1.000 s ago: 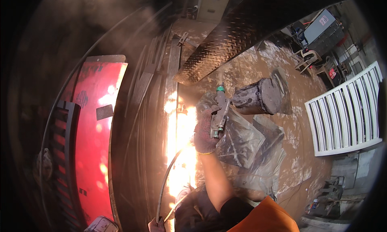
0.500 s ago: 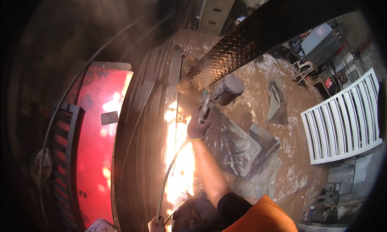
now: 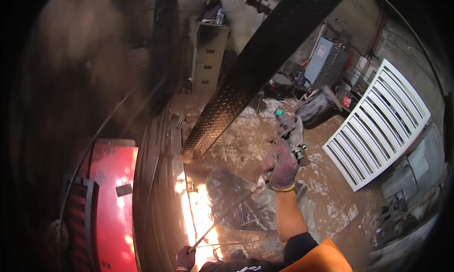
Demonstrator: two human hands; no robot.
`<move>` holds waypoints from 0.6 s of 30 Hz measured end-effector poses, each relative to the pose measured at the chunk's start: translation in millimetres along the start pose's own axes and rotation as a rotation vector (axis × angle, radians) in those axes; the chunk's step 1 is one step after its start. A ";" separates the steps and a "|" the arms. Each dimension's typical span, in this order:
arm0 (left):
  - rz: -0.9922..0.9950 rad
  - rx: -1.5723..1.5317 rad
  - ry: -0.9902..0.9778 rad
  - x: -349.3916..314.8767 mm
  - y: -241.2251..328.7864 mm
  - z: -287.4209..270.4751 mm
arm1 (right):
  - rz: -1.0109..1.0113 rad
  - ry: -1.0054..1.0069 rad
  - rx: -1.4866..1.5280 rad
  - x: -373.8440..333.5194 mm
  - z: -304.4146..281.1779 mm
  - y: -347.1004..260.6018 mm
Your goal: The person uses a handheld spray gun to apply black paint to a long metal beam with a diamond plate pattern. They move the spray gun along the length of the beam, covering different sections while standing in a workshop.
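My right hand (image 3: 282, 170), in a dark reddish knitted glove with a yellow cuff, grips a spray gun (image 3: 292, 130). The gun carries a large dark cup (image 3: 319, 109), tilted to the right. From the gun's handle a thin hose (image 3: 222, 217) runs down to my left hand (image 3: 185, 259), also gloved, which is closed around it at the lower edge. Ahead and left of the gun, a long dark panel with a raised tread pattern (image 3: 255, 59) slants from upper right to lower left; the gun is apart from it.
A white slatted panel (image 3: 378, 130) leans at the right. To the left lie a red panel (image 3: 113, 196) and a dark slatted frame (image 3: 84, 220). Crumpled plastic sheeting (image 3: 236, 201) covers part of the stained floor. Behind stands a filing cabinet (image 3: 208, 59). Haze hangs at upper left.
My right hand has moved the spray gun rightward, away from the tread-patterned panel, and tilted its cup. The hose now stretches straighter between my hands. The whole view has shifted, showing more of the back wall.
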State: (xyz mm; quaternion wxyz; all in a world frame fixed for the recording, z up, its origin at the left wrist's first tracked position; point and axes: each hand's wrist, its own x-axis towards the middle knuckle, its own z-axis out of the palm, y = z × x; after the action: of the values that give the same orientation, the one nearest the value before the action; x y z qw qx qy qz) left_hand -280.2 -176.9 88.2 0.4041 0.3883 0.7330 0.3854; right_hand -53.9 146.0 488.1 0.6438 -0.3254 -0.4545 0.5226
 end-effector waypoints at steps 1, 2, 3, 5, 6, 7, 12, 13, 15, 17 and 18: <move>0.038 0.107 -0.039 11.8 -12.2 1.9 | 0.055 0.008 0.012 -6.8 -13.6 -8.8; 0.070 0.210 -0.054 26.6 -44.5 7.1 | 0.014 -0.035 -0.093 -7.6 -29.1 -9.1; 0.103 0.318 -0.079 40.3 -59.5 8.9 | -0.025 -0.063 -0.204 -5.5 -52.4 -3.5; 0.055 0.413 -0.122 44.0 -48.0 1.5 | 0.029 -0.032 -0.183 -10.5 -60.1 -19.0; 0.032 0.461 -0.141 41.3 -38.6 -2.9 | -0.038 -0.002 -0.270 -5.6 -67.6 -27.0; 0.044 0.490 -0.170 35.2 -12.0 -10.8 | -0.102 0.041 -0.366 -0.6 -84.0 -37.7; 0.011 0.405 -0.214 34.2 -22.6 -29.7 | -0.110 0.048 -0.188 10.4 -71.5 -133.5; -0.040 0.409 -0.234 29.6 -10.7 -36.6 | -0.103 0.008 -0.164 18.0 -78.7 -152.2; 0.014 0.426 -0.326 31.2 -5.6 -43.0 | -0.098 -0.072 -0.124 31.5 -89.0 -193.2; 0.018 0.416 -0.307 37.5 -19.7 -44.2 | -0.174 0.044 -0.100 38.0 -75.1 -233.5; 0.009 0.394 -0.287 43.3 -31.2 -44.8 | -0.228 0.011 -0.108 46.3 -77.1 -249.9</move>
State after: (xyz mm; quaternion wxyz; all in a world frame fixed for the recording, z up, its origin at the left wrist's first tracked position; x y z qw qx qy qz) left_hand -344.3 -162.5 64.9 0.4191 0.5137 0.7273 0.1776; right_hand 113.5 134.7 693.9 0.6831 -0.3085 -0.5127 0.4189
